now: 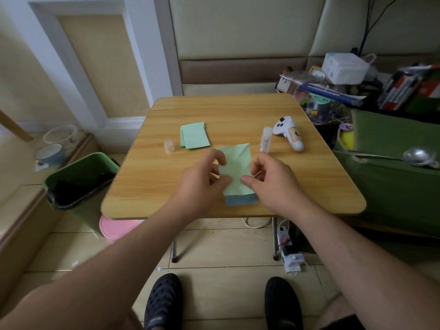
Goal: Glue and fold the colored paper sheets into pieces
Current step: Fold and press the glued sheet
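Fingers of both hands, the left hand point(202, 177) blurred, cover part of the creased green sheet point(238, 172); the glue stick point(266, 139) label is unreadable.

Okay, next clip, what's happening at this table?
A person seated at a small wooden table is folding a creased light green paper sheet. The left hand and right hand both pinch it near its middle, just above the tabletop. A stack of green sheets waits farther back, with a glue stick lying uncapped to the right and its cap to the left.
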Motion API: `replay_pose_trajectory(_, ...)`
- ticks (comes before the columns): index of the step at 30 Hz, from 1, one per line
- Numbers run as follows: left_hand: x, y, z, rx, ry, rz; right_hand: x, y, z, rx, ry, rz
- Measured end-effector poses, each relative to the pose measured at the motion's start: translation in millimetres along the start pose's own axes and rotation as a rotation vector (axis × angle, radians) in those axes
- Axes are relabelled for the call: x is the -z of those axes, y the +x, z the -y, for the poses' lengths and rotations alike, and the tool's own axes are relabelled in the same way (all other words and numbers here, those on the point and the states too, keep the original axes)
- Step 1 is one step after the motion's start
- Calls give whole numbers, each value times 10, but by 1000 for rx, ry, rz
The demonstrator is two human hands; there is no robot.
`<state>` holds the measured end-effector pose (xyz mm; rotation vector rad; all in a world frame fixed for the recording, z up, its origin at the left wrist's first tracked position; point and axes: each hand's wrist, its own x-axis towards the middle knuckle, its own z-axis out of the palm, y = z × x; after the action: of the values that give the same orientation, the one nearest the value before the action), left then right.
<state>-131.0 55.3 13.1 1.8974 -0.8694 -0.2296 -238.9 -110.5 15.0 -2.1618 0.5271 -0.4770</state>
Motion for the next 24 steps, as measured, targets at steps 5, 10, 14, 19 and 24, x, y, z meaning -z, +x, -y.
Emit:
replay_pose_trajectory(5, -1, -12, 1, 73, 104, 64, 122, -20, 16, 8, -78, 139)
replay_pose_trajectory(10, -2, -11, 39, 39, 147, 151, 205, -17, -1, -18, -90, 162)
replay_pose_trajectory(14, -2, 11, 44, -4, 247, 180, 186, -25, -20, -18, -128, 205)
replay_pose_trajectory(19, -13, 24, 60, 4, 255, 172, 169, -12, -27, -33, -141, 210)
replay_pose_trajectory(24, -24, 29, 70, 25, 238, 184, 173, 1, -41, -46, -168, 233)
